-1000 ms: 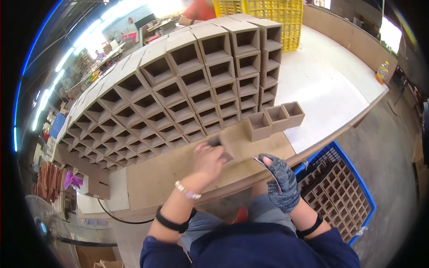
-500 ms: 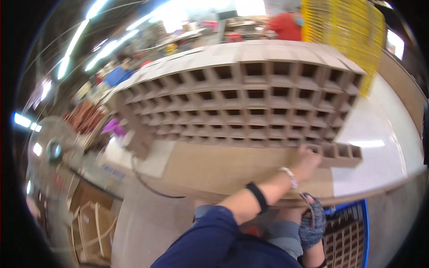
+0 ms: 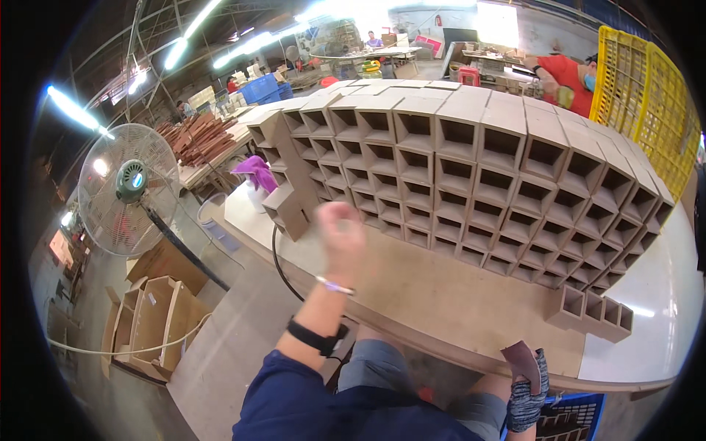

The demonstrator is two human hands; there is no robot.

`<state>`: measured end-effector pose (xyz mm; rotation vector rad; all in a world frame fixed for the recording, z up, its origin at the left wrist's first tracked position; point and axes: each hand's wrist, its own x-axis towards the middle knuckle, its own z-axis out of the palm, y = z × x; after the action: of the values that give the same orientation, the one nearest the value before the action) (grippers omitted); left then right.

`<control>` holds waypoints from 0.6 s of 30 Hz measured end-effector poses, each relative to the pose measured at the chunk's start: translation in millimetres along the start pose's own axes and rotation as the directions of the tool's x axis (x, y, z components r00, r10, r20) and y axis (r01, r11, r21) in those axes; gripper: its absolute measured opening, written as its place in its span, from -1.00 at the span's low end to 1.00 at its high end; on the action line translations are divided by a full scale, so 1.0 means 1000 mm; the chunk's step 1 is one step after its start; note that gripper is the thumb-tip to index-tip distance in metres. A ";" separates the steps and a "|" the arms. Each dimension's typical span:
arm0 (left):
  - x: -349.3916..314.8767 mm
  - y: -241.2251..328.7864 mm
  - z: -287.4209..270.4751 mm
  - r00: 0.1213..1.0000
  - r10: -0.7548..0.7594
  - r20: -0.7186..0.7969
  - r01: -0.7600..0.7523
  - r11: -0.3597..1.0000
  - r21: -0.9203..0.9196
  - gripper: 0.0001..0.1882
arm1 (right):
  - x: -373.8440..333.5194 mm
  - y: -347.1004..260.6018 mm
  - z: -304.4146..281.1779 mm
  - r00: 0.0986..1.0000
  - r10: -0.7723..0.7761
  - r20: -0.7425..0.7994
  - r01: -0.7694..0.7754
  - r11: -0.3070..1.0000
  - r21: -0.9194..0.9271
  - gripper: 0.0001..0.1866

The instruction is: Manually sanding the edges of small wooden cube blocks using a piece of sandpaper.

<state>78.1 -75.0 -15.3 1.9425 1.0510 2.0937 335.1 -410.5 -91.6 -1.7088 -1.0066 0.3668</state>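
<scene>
Over the left part of the brown board (image 3: pixel 441 294) on the table, my left hand (image 3: pixel 343 229) is raised and smeared by motion, so its fingers are unclear. It is nearest to a small wooden box (image 3: pixel 288 212) at the left end of the stack. My right hand (image 3: pixel 526 397), in a grey knitted glove, is closed on a piece of brown sandpaper (image 3: pixel 521 363) at the table's front edge. Ahead stands a wide stack of square wooden boxes (image 3: pixel 471 187), their open ends toward me. A short row of similar boxes (image 3: pixel 590 312) lies at the right.
A purple cloth (image 3: pixel 257 173) sits behind the left boxes, and a black cable (image 3: pixel 276 261) runs over the table edge. A standing fan (image 3: pixel 131 184) is at the left. Yellow crates (image 3: pixel 647 95) stand far right, near a person in red (image 3: pixel 570 79). A blue crate (image 3: pixel 588 404) is below right.
My left hand has left the short row of boxes and moved to the left side of the board. The view has swung leftward. The sandpaper in my right hand now shows plainly.
</scene>
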 end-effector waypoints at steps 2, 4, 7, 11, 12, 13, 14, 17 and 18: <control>0.018 -0.063 -0.049 0.886 -0.397 -0.241 0.392 0.917 -0.069 -0.71 | 0.005 0.001 0.003 1.000 -0.013 0.014 0.013 1.000 0.013 -0.58; 0.025 -0.124 -0.086 0.868 -0.257 -0.426 0.417 0.841 0.344 -0.67 | 0.007 0.001 0.007 0.999 -0.034 0.040 0.032 0.998 0.046 -0.55; 0.029 -0.166 -0.109 0.892 -0.300 -0.339 0.450 0.668 0.593 -0.74 | 0.008 0.001 0.010 0.996 -0.055 0.076 0.048 0.995 0.087 -0.49; 0.038 -0.150 -0.100 0.882 -0.432 -0.189 0.454 0.671 0.587 -0.78 | 0.003 -0.005 0.012 0.996 0.013 0.083 -0.023 0.992 0.125 -0.42; 0.036 -0.163 -0.104 0.893 -0.406 -0.192 0.433 0.664 0.610 -0.77 | 0.002 -0.010 0.012 0.994 0.062 0.090 -0.075 0.987 0.140 -0.41; 0.034 -0.169 -0.108 0.904 -0.380 -0.195 0.412 0.654 0.635 -0.76 | 0.003 -0.018 0.014 0.988 0.113 0.101 -0.128 0.979 0.156 -0.39; 0.032 -0.157 -0.102 0.958 -0.240 -0.157 0.280 0.671 0.686 -0.73 | 0.002 -0.029 0.013 0.983 0.159 0.089 -0.170 0.976 0.135 -0.39; 0.020 -0.093 -0.091 0.933 -0.338 -0.125 0.354 0.797 0.489 -0.75 | -0.001 -0.047 0.011 0.980 0.197 0.026 -0.198 0.978 0.071 -0.36; 0.011 -0.067 -0.083 0.929 -0.366 -0.058 0.357 0.842 0.404 -0.77 | 0.000 -0.035 0.012 0.989 0.144 -0.027 -0.143 0.989 0.032 -0.35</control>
<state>-24.6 -53.4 -38.1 1.7213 1.8108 1.7440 311.5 -400.6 -64.8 -1.7600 -0.8550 0.4467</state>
